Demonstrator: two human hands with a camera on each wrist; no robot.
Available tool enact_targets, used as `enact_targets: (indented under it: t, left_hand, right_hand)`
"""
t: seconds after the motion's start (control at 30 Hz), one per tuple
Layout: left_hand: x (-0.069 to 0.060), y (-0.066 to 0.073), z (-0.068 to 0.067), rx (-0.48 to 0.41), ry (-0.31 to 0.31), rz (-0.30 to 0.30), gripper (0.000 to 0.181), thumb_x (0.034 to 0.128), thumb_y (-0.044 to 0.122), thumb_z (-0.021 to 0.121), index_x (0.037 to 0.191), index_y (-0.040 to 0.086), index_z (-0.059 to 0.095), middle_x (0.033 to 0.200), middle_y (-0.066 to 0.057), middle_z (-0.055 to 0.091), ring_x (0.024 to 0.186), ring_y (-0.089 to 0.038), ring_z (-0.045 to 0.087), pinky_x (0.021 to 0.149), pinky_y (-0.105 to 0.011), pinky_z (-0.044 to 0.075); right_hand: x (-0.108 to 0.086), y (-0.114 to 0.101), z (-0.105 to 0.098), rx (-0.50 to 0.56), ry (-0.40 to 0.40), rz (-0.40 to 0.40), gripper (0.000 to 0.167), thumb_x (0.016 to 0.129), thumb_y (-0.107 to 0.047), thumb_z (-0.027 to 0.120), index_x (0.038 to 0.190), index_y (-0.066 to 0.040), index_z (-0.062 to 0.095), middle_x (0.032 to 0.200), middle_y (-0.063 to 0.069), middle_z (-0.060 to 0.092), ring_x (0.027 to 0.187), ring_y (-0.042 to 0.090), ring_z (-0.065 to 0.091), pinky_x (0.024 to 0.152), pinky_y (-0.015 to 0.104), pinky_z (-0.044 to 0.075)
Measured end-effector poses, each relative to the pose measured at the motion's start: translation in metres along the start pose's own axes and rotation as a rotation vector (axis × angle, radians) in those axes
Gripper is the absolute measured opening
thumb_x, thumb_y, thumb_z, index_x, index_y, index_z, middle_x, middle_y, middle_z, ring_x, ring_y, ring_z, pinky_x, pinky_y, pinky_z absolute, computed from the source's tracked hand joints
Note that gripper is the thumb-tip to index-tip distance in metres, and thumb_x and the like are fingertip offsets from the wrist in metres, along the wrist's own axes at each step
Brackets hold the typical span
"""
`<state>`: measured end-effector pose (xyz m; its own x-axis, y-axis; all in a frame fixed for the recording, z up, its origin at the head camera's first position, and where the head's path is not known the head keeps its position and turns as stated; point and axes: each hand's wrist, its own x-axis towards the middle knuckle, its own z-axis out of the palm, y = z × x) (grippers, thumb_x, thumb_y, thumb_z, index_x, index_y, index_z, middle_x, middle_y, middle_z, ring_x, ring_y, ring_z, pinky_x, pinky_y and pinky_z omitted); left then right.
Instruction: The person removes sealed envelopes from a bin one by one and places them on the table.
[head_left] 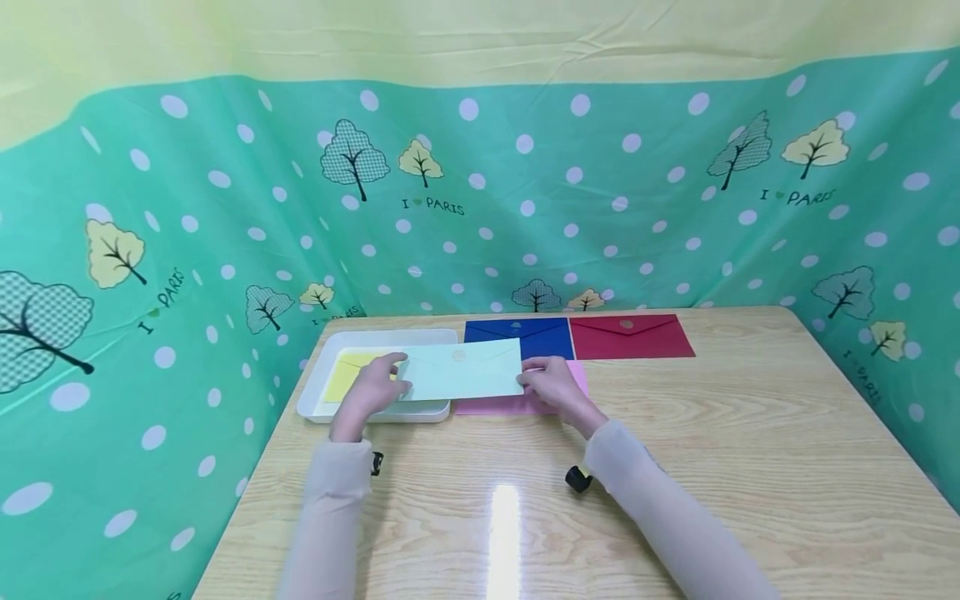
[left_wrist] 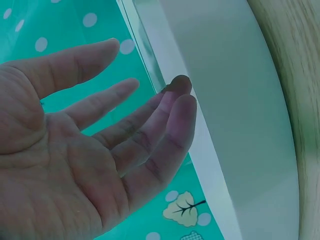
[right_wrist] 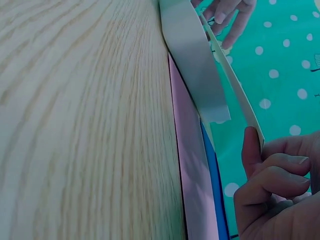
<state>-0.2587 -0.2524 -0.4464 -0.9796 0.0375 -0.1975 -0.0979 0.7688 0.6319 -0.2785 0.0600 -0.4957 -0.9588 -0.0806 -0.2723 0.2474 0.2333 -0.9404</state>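
One pale green envelope is gripped by both sets of fingers, its long sides running from 9 to 3 o'clock. At its 9 o'clock end, the fingers of the left hand pinch the short edge; the view from the left wrist shows them mostly extended, tips together at the corner. At the 3 o'clock end, the right hand pinches the other short edge, its remaining fingers curled toward the palm. The envelope hangs clear of the worktop, flap and round seal facing up. Below its 9 o'clock half stands a white tray, where a yellow envelope lies partly hidden. From under its 4 o'clock corner shows a pink envelope, lying on the worktop just beside the tray. Toward 1 o'clock is a blue envelope, partly covered from sight, and further out, between 2 and 3 o'clock, a red envelope, right next to the blue one. A bright streak of reflected light runs toward 6 o'clock. From 9 round through 12 to 3 o'clock hangs a green dotted curtain printed with trees.
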Motion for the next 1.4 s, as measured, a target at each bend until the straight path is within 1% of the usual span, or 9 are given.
enact_targets:
  t: [0.13, 0.37, 0.53, 0.73, 0.8, 0.97, 1.13, 1.27, 1.4]
  left_hand:
    - [-0.001, 0.003, 0.006, -0.009, 0.004, 0.004, 0.063, 0.099, 0.009, 0.067, 0.157, 0.0, 0.044, 0.147, -0.034, 0.051, 0.128, -0.049, 0.056, 0.099, -0.058, 0.05]
    - [-0.004, 0.007, 0.015, -0.025, 0.015, 0.007, 0.061, 0.0984, 0.009, 0.067, 0.156, 0.0, 0.046, 0.146, -0.034, 0.052, 0.128, -0.046, 0.056, 0.101, -0.058, 0.049]
    - [-0.006, 0.01, 0.017, -0.025, 0.015, 0.015, 0.061, 0.0988, 0.008, 0.066, 0.156, 0.0, 0.046, 0.146, -0.033, 0.052, 0.127, -0.045, 0.057, 0.101, -0.058, 0.049]
    - [-0.007, 0.014, 0.018, -0.035, 0.01, 0.014, 0.062, 0.0987, 0.009, 0.066, 0.157, 0.002, 0.045, 0.148, -0.032, 0.051, 0.124, -0.043, 0.059, 0.099, -0.056, 0.051]
    - [-0.007, 0.015, 0.019, -0.037, 0.006, 0.014, 0.063, 0.0989, 0.009, 0.067, 0.157, 0.003, 0.045, 0.149, -0.032, 0.051, 0.124, -0.043, 0.06, 0.098, -0.055, 0.052]
    - [-0.006, 0.016, 0.021, -0.043, 0.007, 0.03, 0.06, 0.1, 0.009, 0.067, 0.156, 0.003, 0.047, 0.148, -0.031, 0.052, 0.123, -0.043, 0.061, 0.096, -0.054, 0.053]
    - [-0.006, 0.02, 0.023, -0.049, -0.003, 0.025, 0.06, 0.0997, 0.009, 0.068, 0.156, 0.004, 0.048, 0.147, -0.03, 0.053, 0.124, -0.043, 0.061, 0.097, -0.054, 0.053]
    - [-0.008, 0.024, 0.025, -0.051, -0.014, 0.031, 0.061, 0.0989, 0.009, 0.069, 0.156, 0.004, 0.048, 0.148, -0.03, 0.052, 0.125, -0.043, 0.06, 0.097, -0.055, 0.052]
    - [-0.01, 0.027, 0.026, -0.055, -0.012, 0.043, 0.059, 0.1013, 0.011, 0.068, 0.156, 0.003, 0.047, 0.148, -0.03, 0.052, 0.125, -0.044, 0.059, 0.098, -0.056, 0.052]
  right_hand:
    - [-0.003, 0.003, -0.006, -0.02, 0.004, 0.001, 0.037, 0.097, -0.011, 0.07, 0.134, -0.003, 0.069, 0.101, 0.013, 0.072, 0.07, 0.026, 0.061, 0.05, 0.026, 0.034]
    - [-0.005, 0.006, -0.015, -0.016, 0.001, 0.02, 0.043, 0.098, -0.013, 0.07, 0.14, -0.003, 0.066, 0.111, 0.014, 0.072, 0.081, 0.027, 0.066, 0.058, 0.028, 0.044]
    - [-0.006, 0.009, -0.02, -0.008, 0.007, 0.019, 0.043, 0.099, -0.012, 0.07, 0.141, -0.002, 0.065, 0.116, 0.015, 0.071, 0.084, 0.027, 0.067, 0.062, 0.028, 0.049]
    - [-0.007, 0.012, -0.025, -0.003, 0.009, 0.012, 0.04, 0.1, -0.012, 0.069, 0.14, -0.003, 0.066, 0.119, 0.016, 0.07, 0.083, 0.027, 0.066, 0.063, 0.029, 0.047]
    - [-0.008, 0.013, -0.026, -0.004, 0.011, 0.014, 0.039, 0.1, -0.012, 0.069, 0.138, -0.004, 0.067, 0.12, 0.016, 0.07, 0.084, 0.026, 0.066, 0.064, 0.029, 0.049]
    - [-0.009, 0.015, -0.032, 0.003, 0.016, 0.004, 0.036, 0.099, -0.012, 0.07, 0.134, -0.003, 0.069, 0.117, 0.016, 0.07, 0.085, 0.028, 0.068, 0.067, 0.03, 0.053]
    - [-0.01, 0.015, -0.038, 0.018, 0.011, 0.005, 0.036, 0.099, -0.01, 0.069, 0.133, -0.002, 0.07, 0.108, 0.015, 0.071, 0.082, 0.03, 0.067, 0.063, 0.031, 0.05]
    - [-0.011, 0.016, -0.043, 0.015, 0.011, 0.002, 0.036, 0.099, -0.01, 0.069, 0.134, -0.002, 0.069, 0.108, 0.013, 0.07, 0.083, 0.03, 0.066, 0.063, 0.031, 0.048]
    - [-0.012, 0.016, -0.046, 0.012, 0.018, 0.007, 0.037, 0.1, -0.011, 0.069, 0.136, -0.003, 0.069, 0.108, 0.014, 0.07, 0.082, 0.031, 0.064, 0.063, 0.031, 0.047]
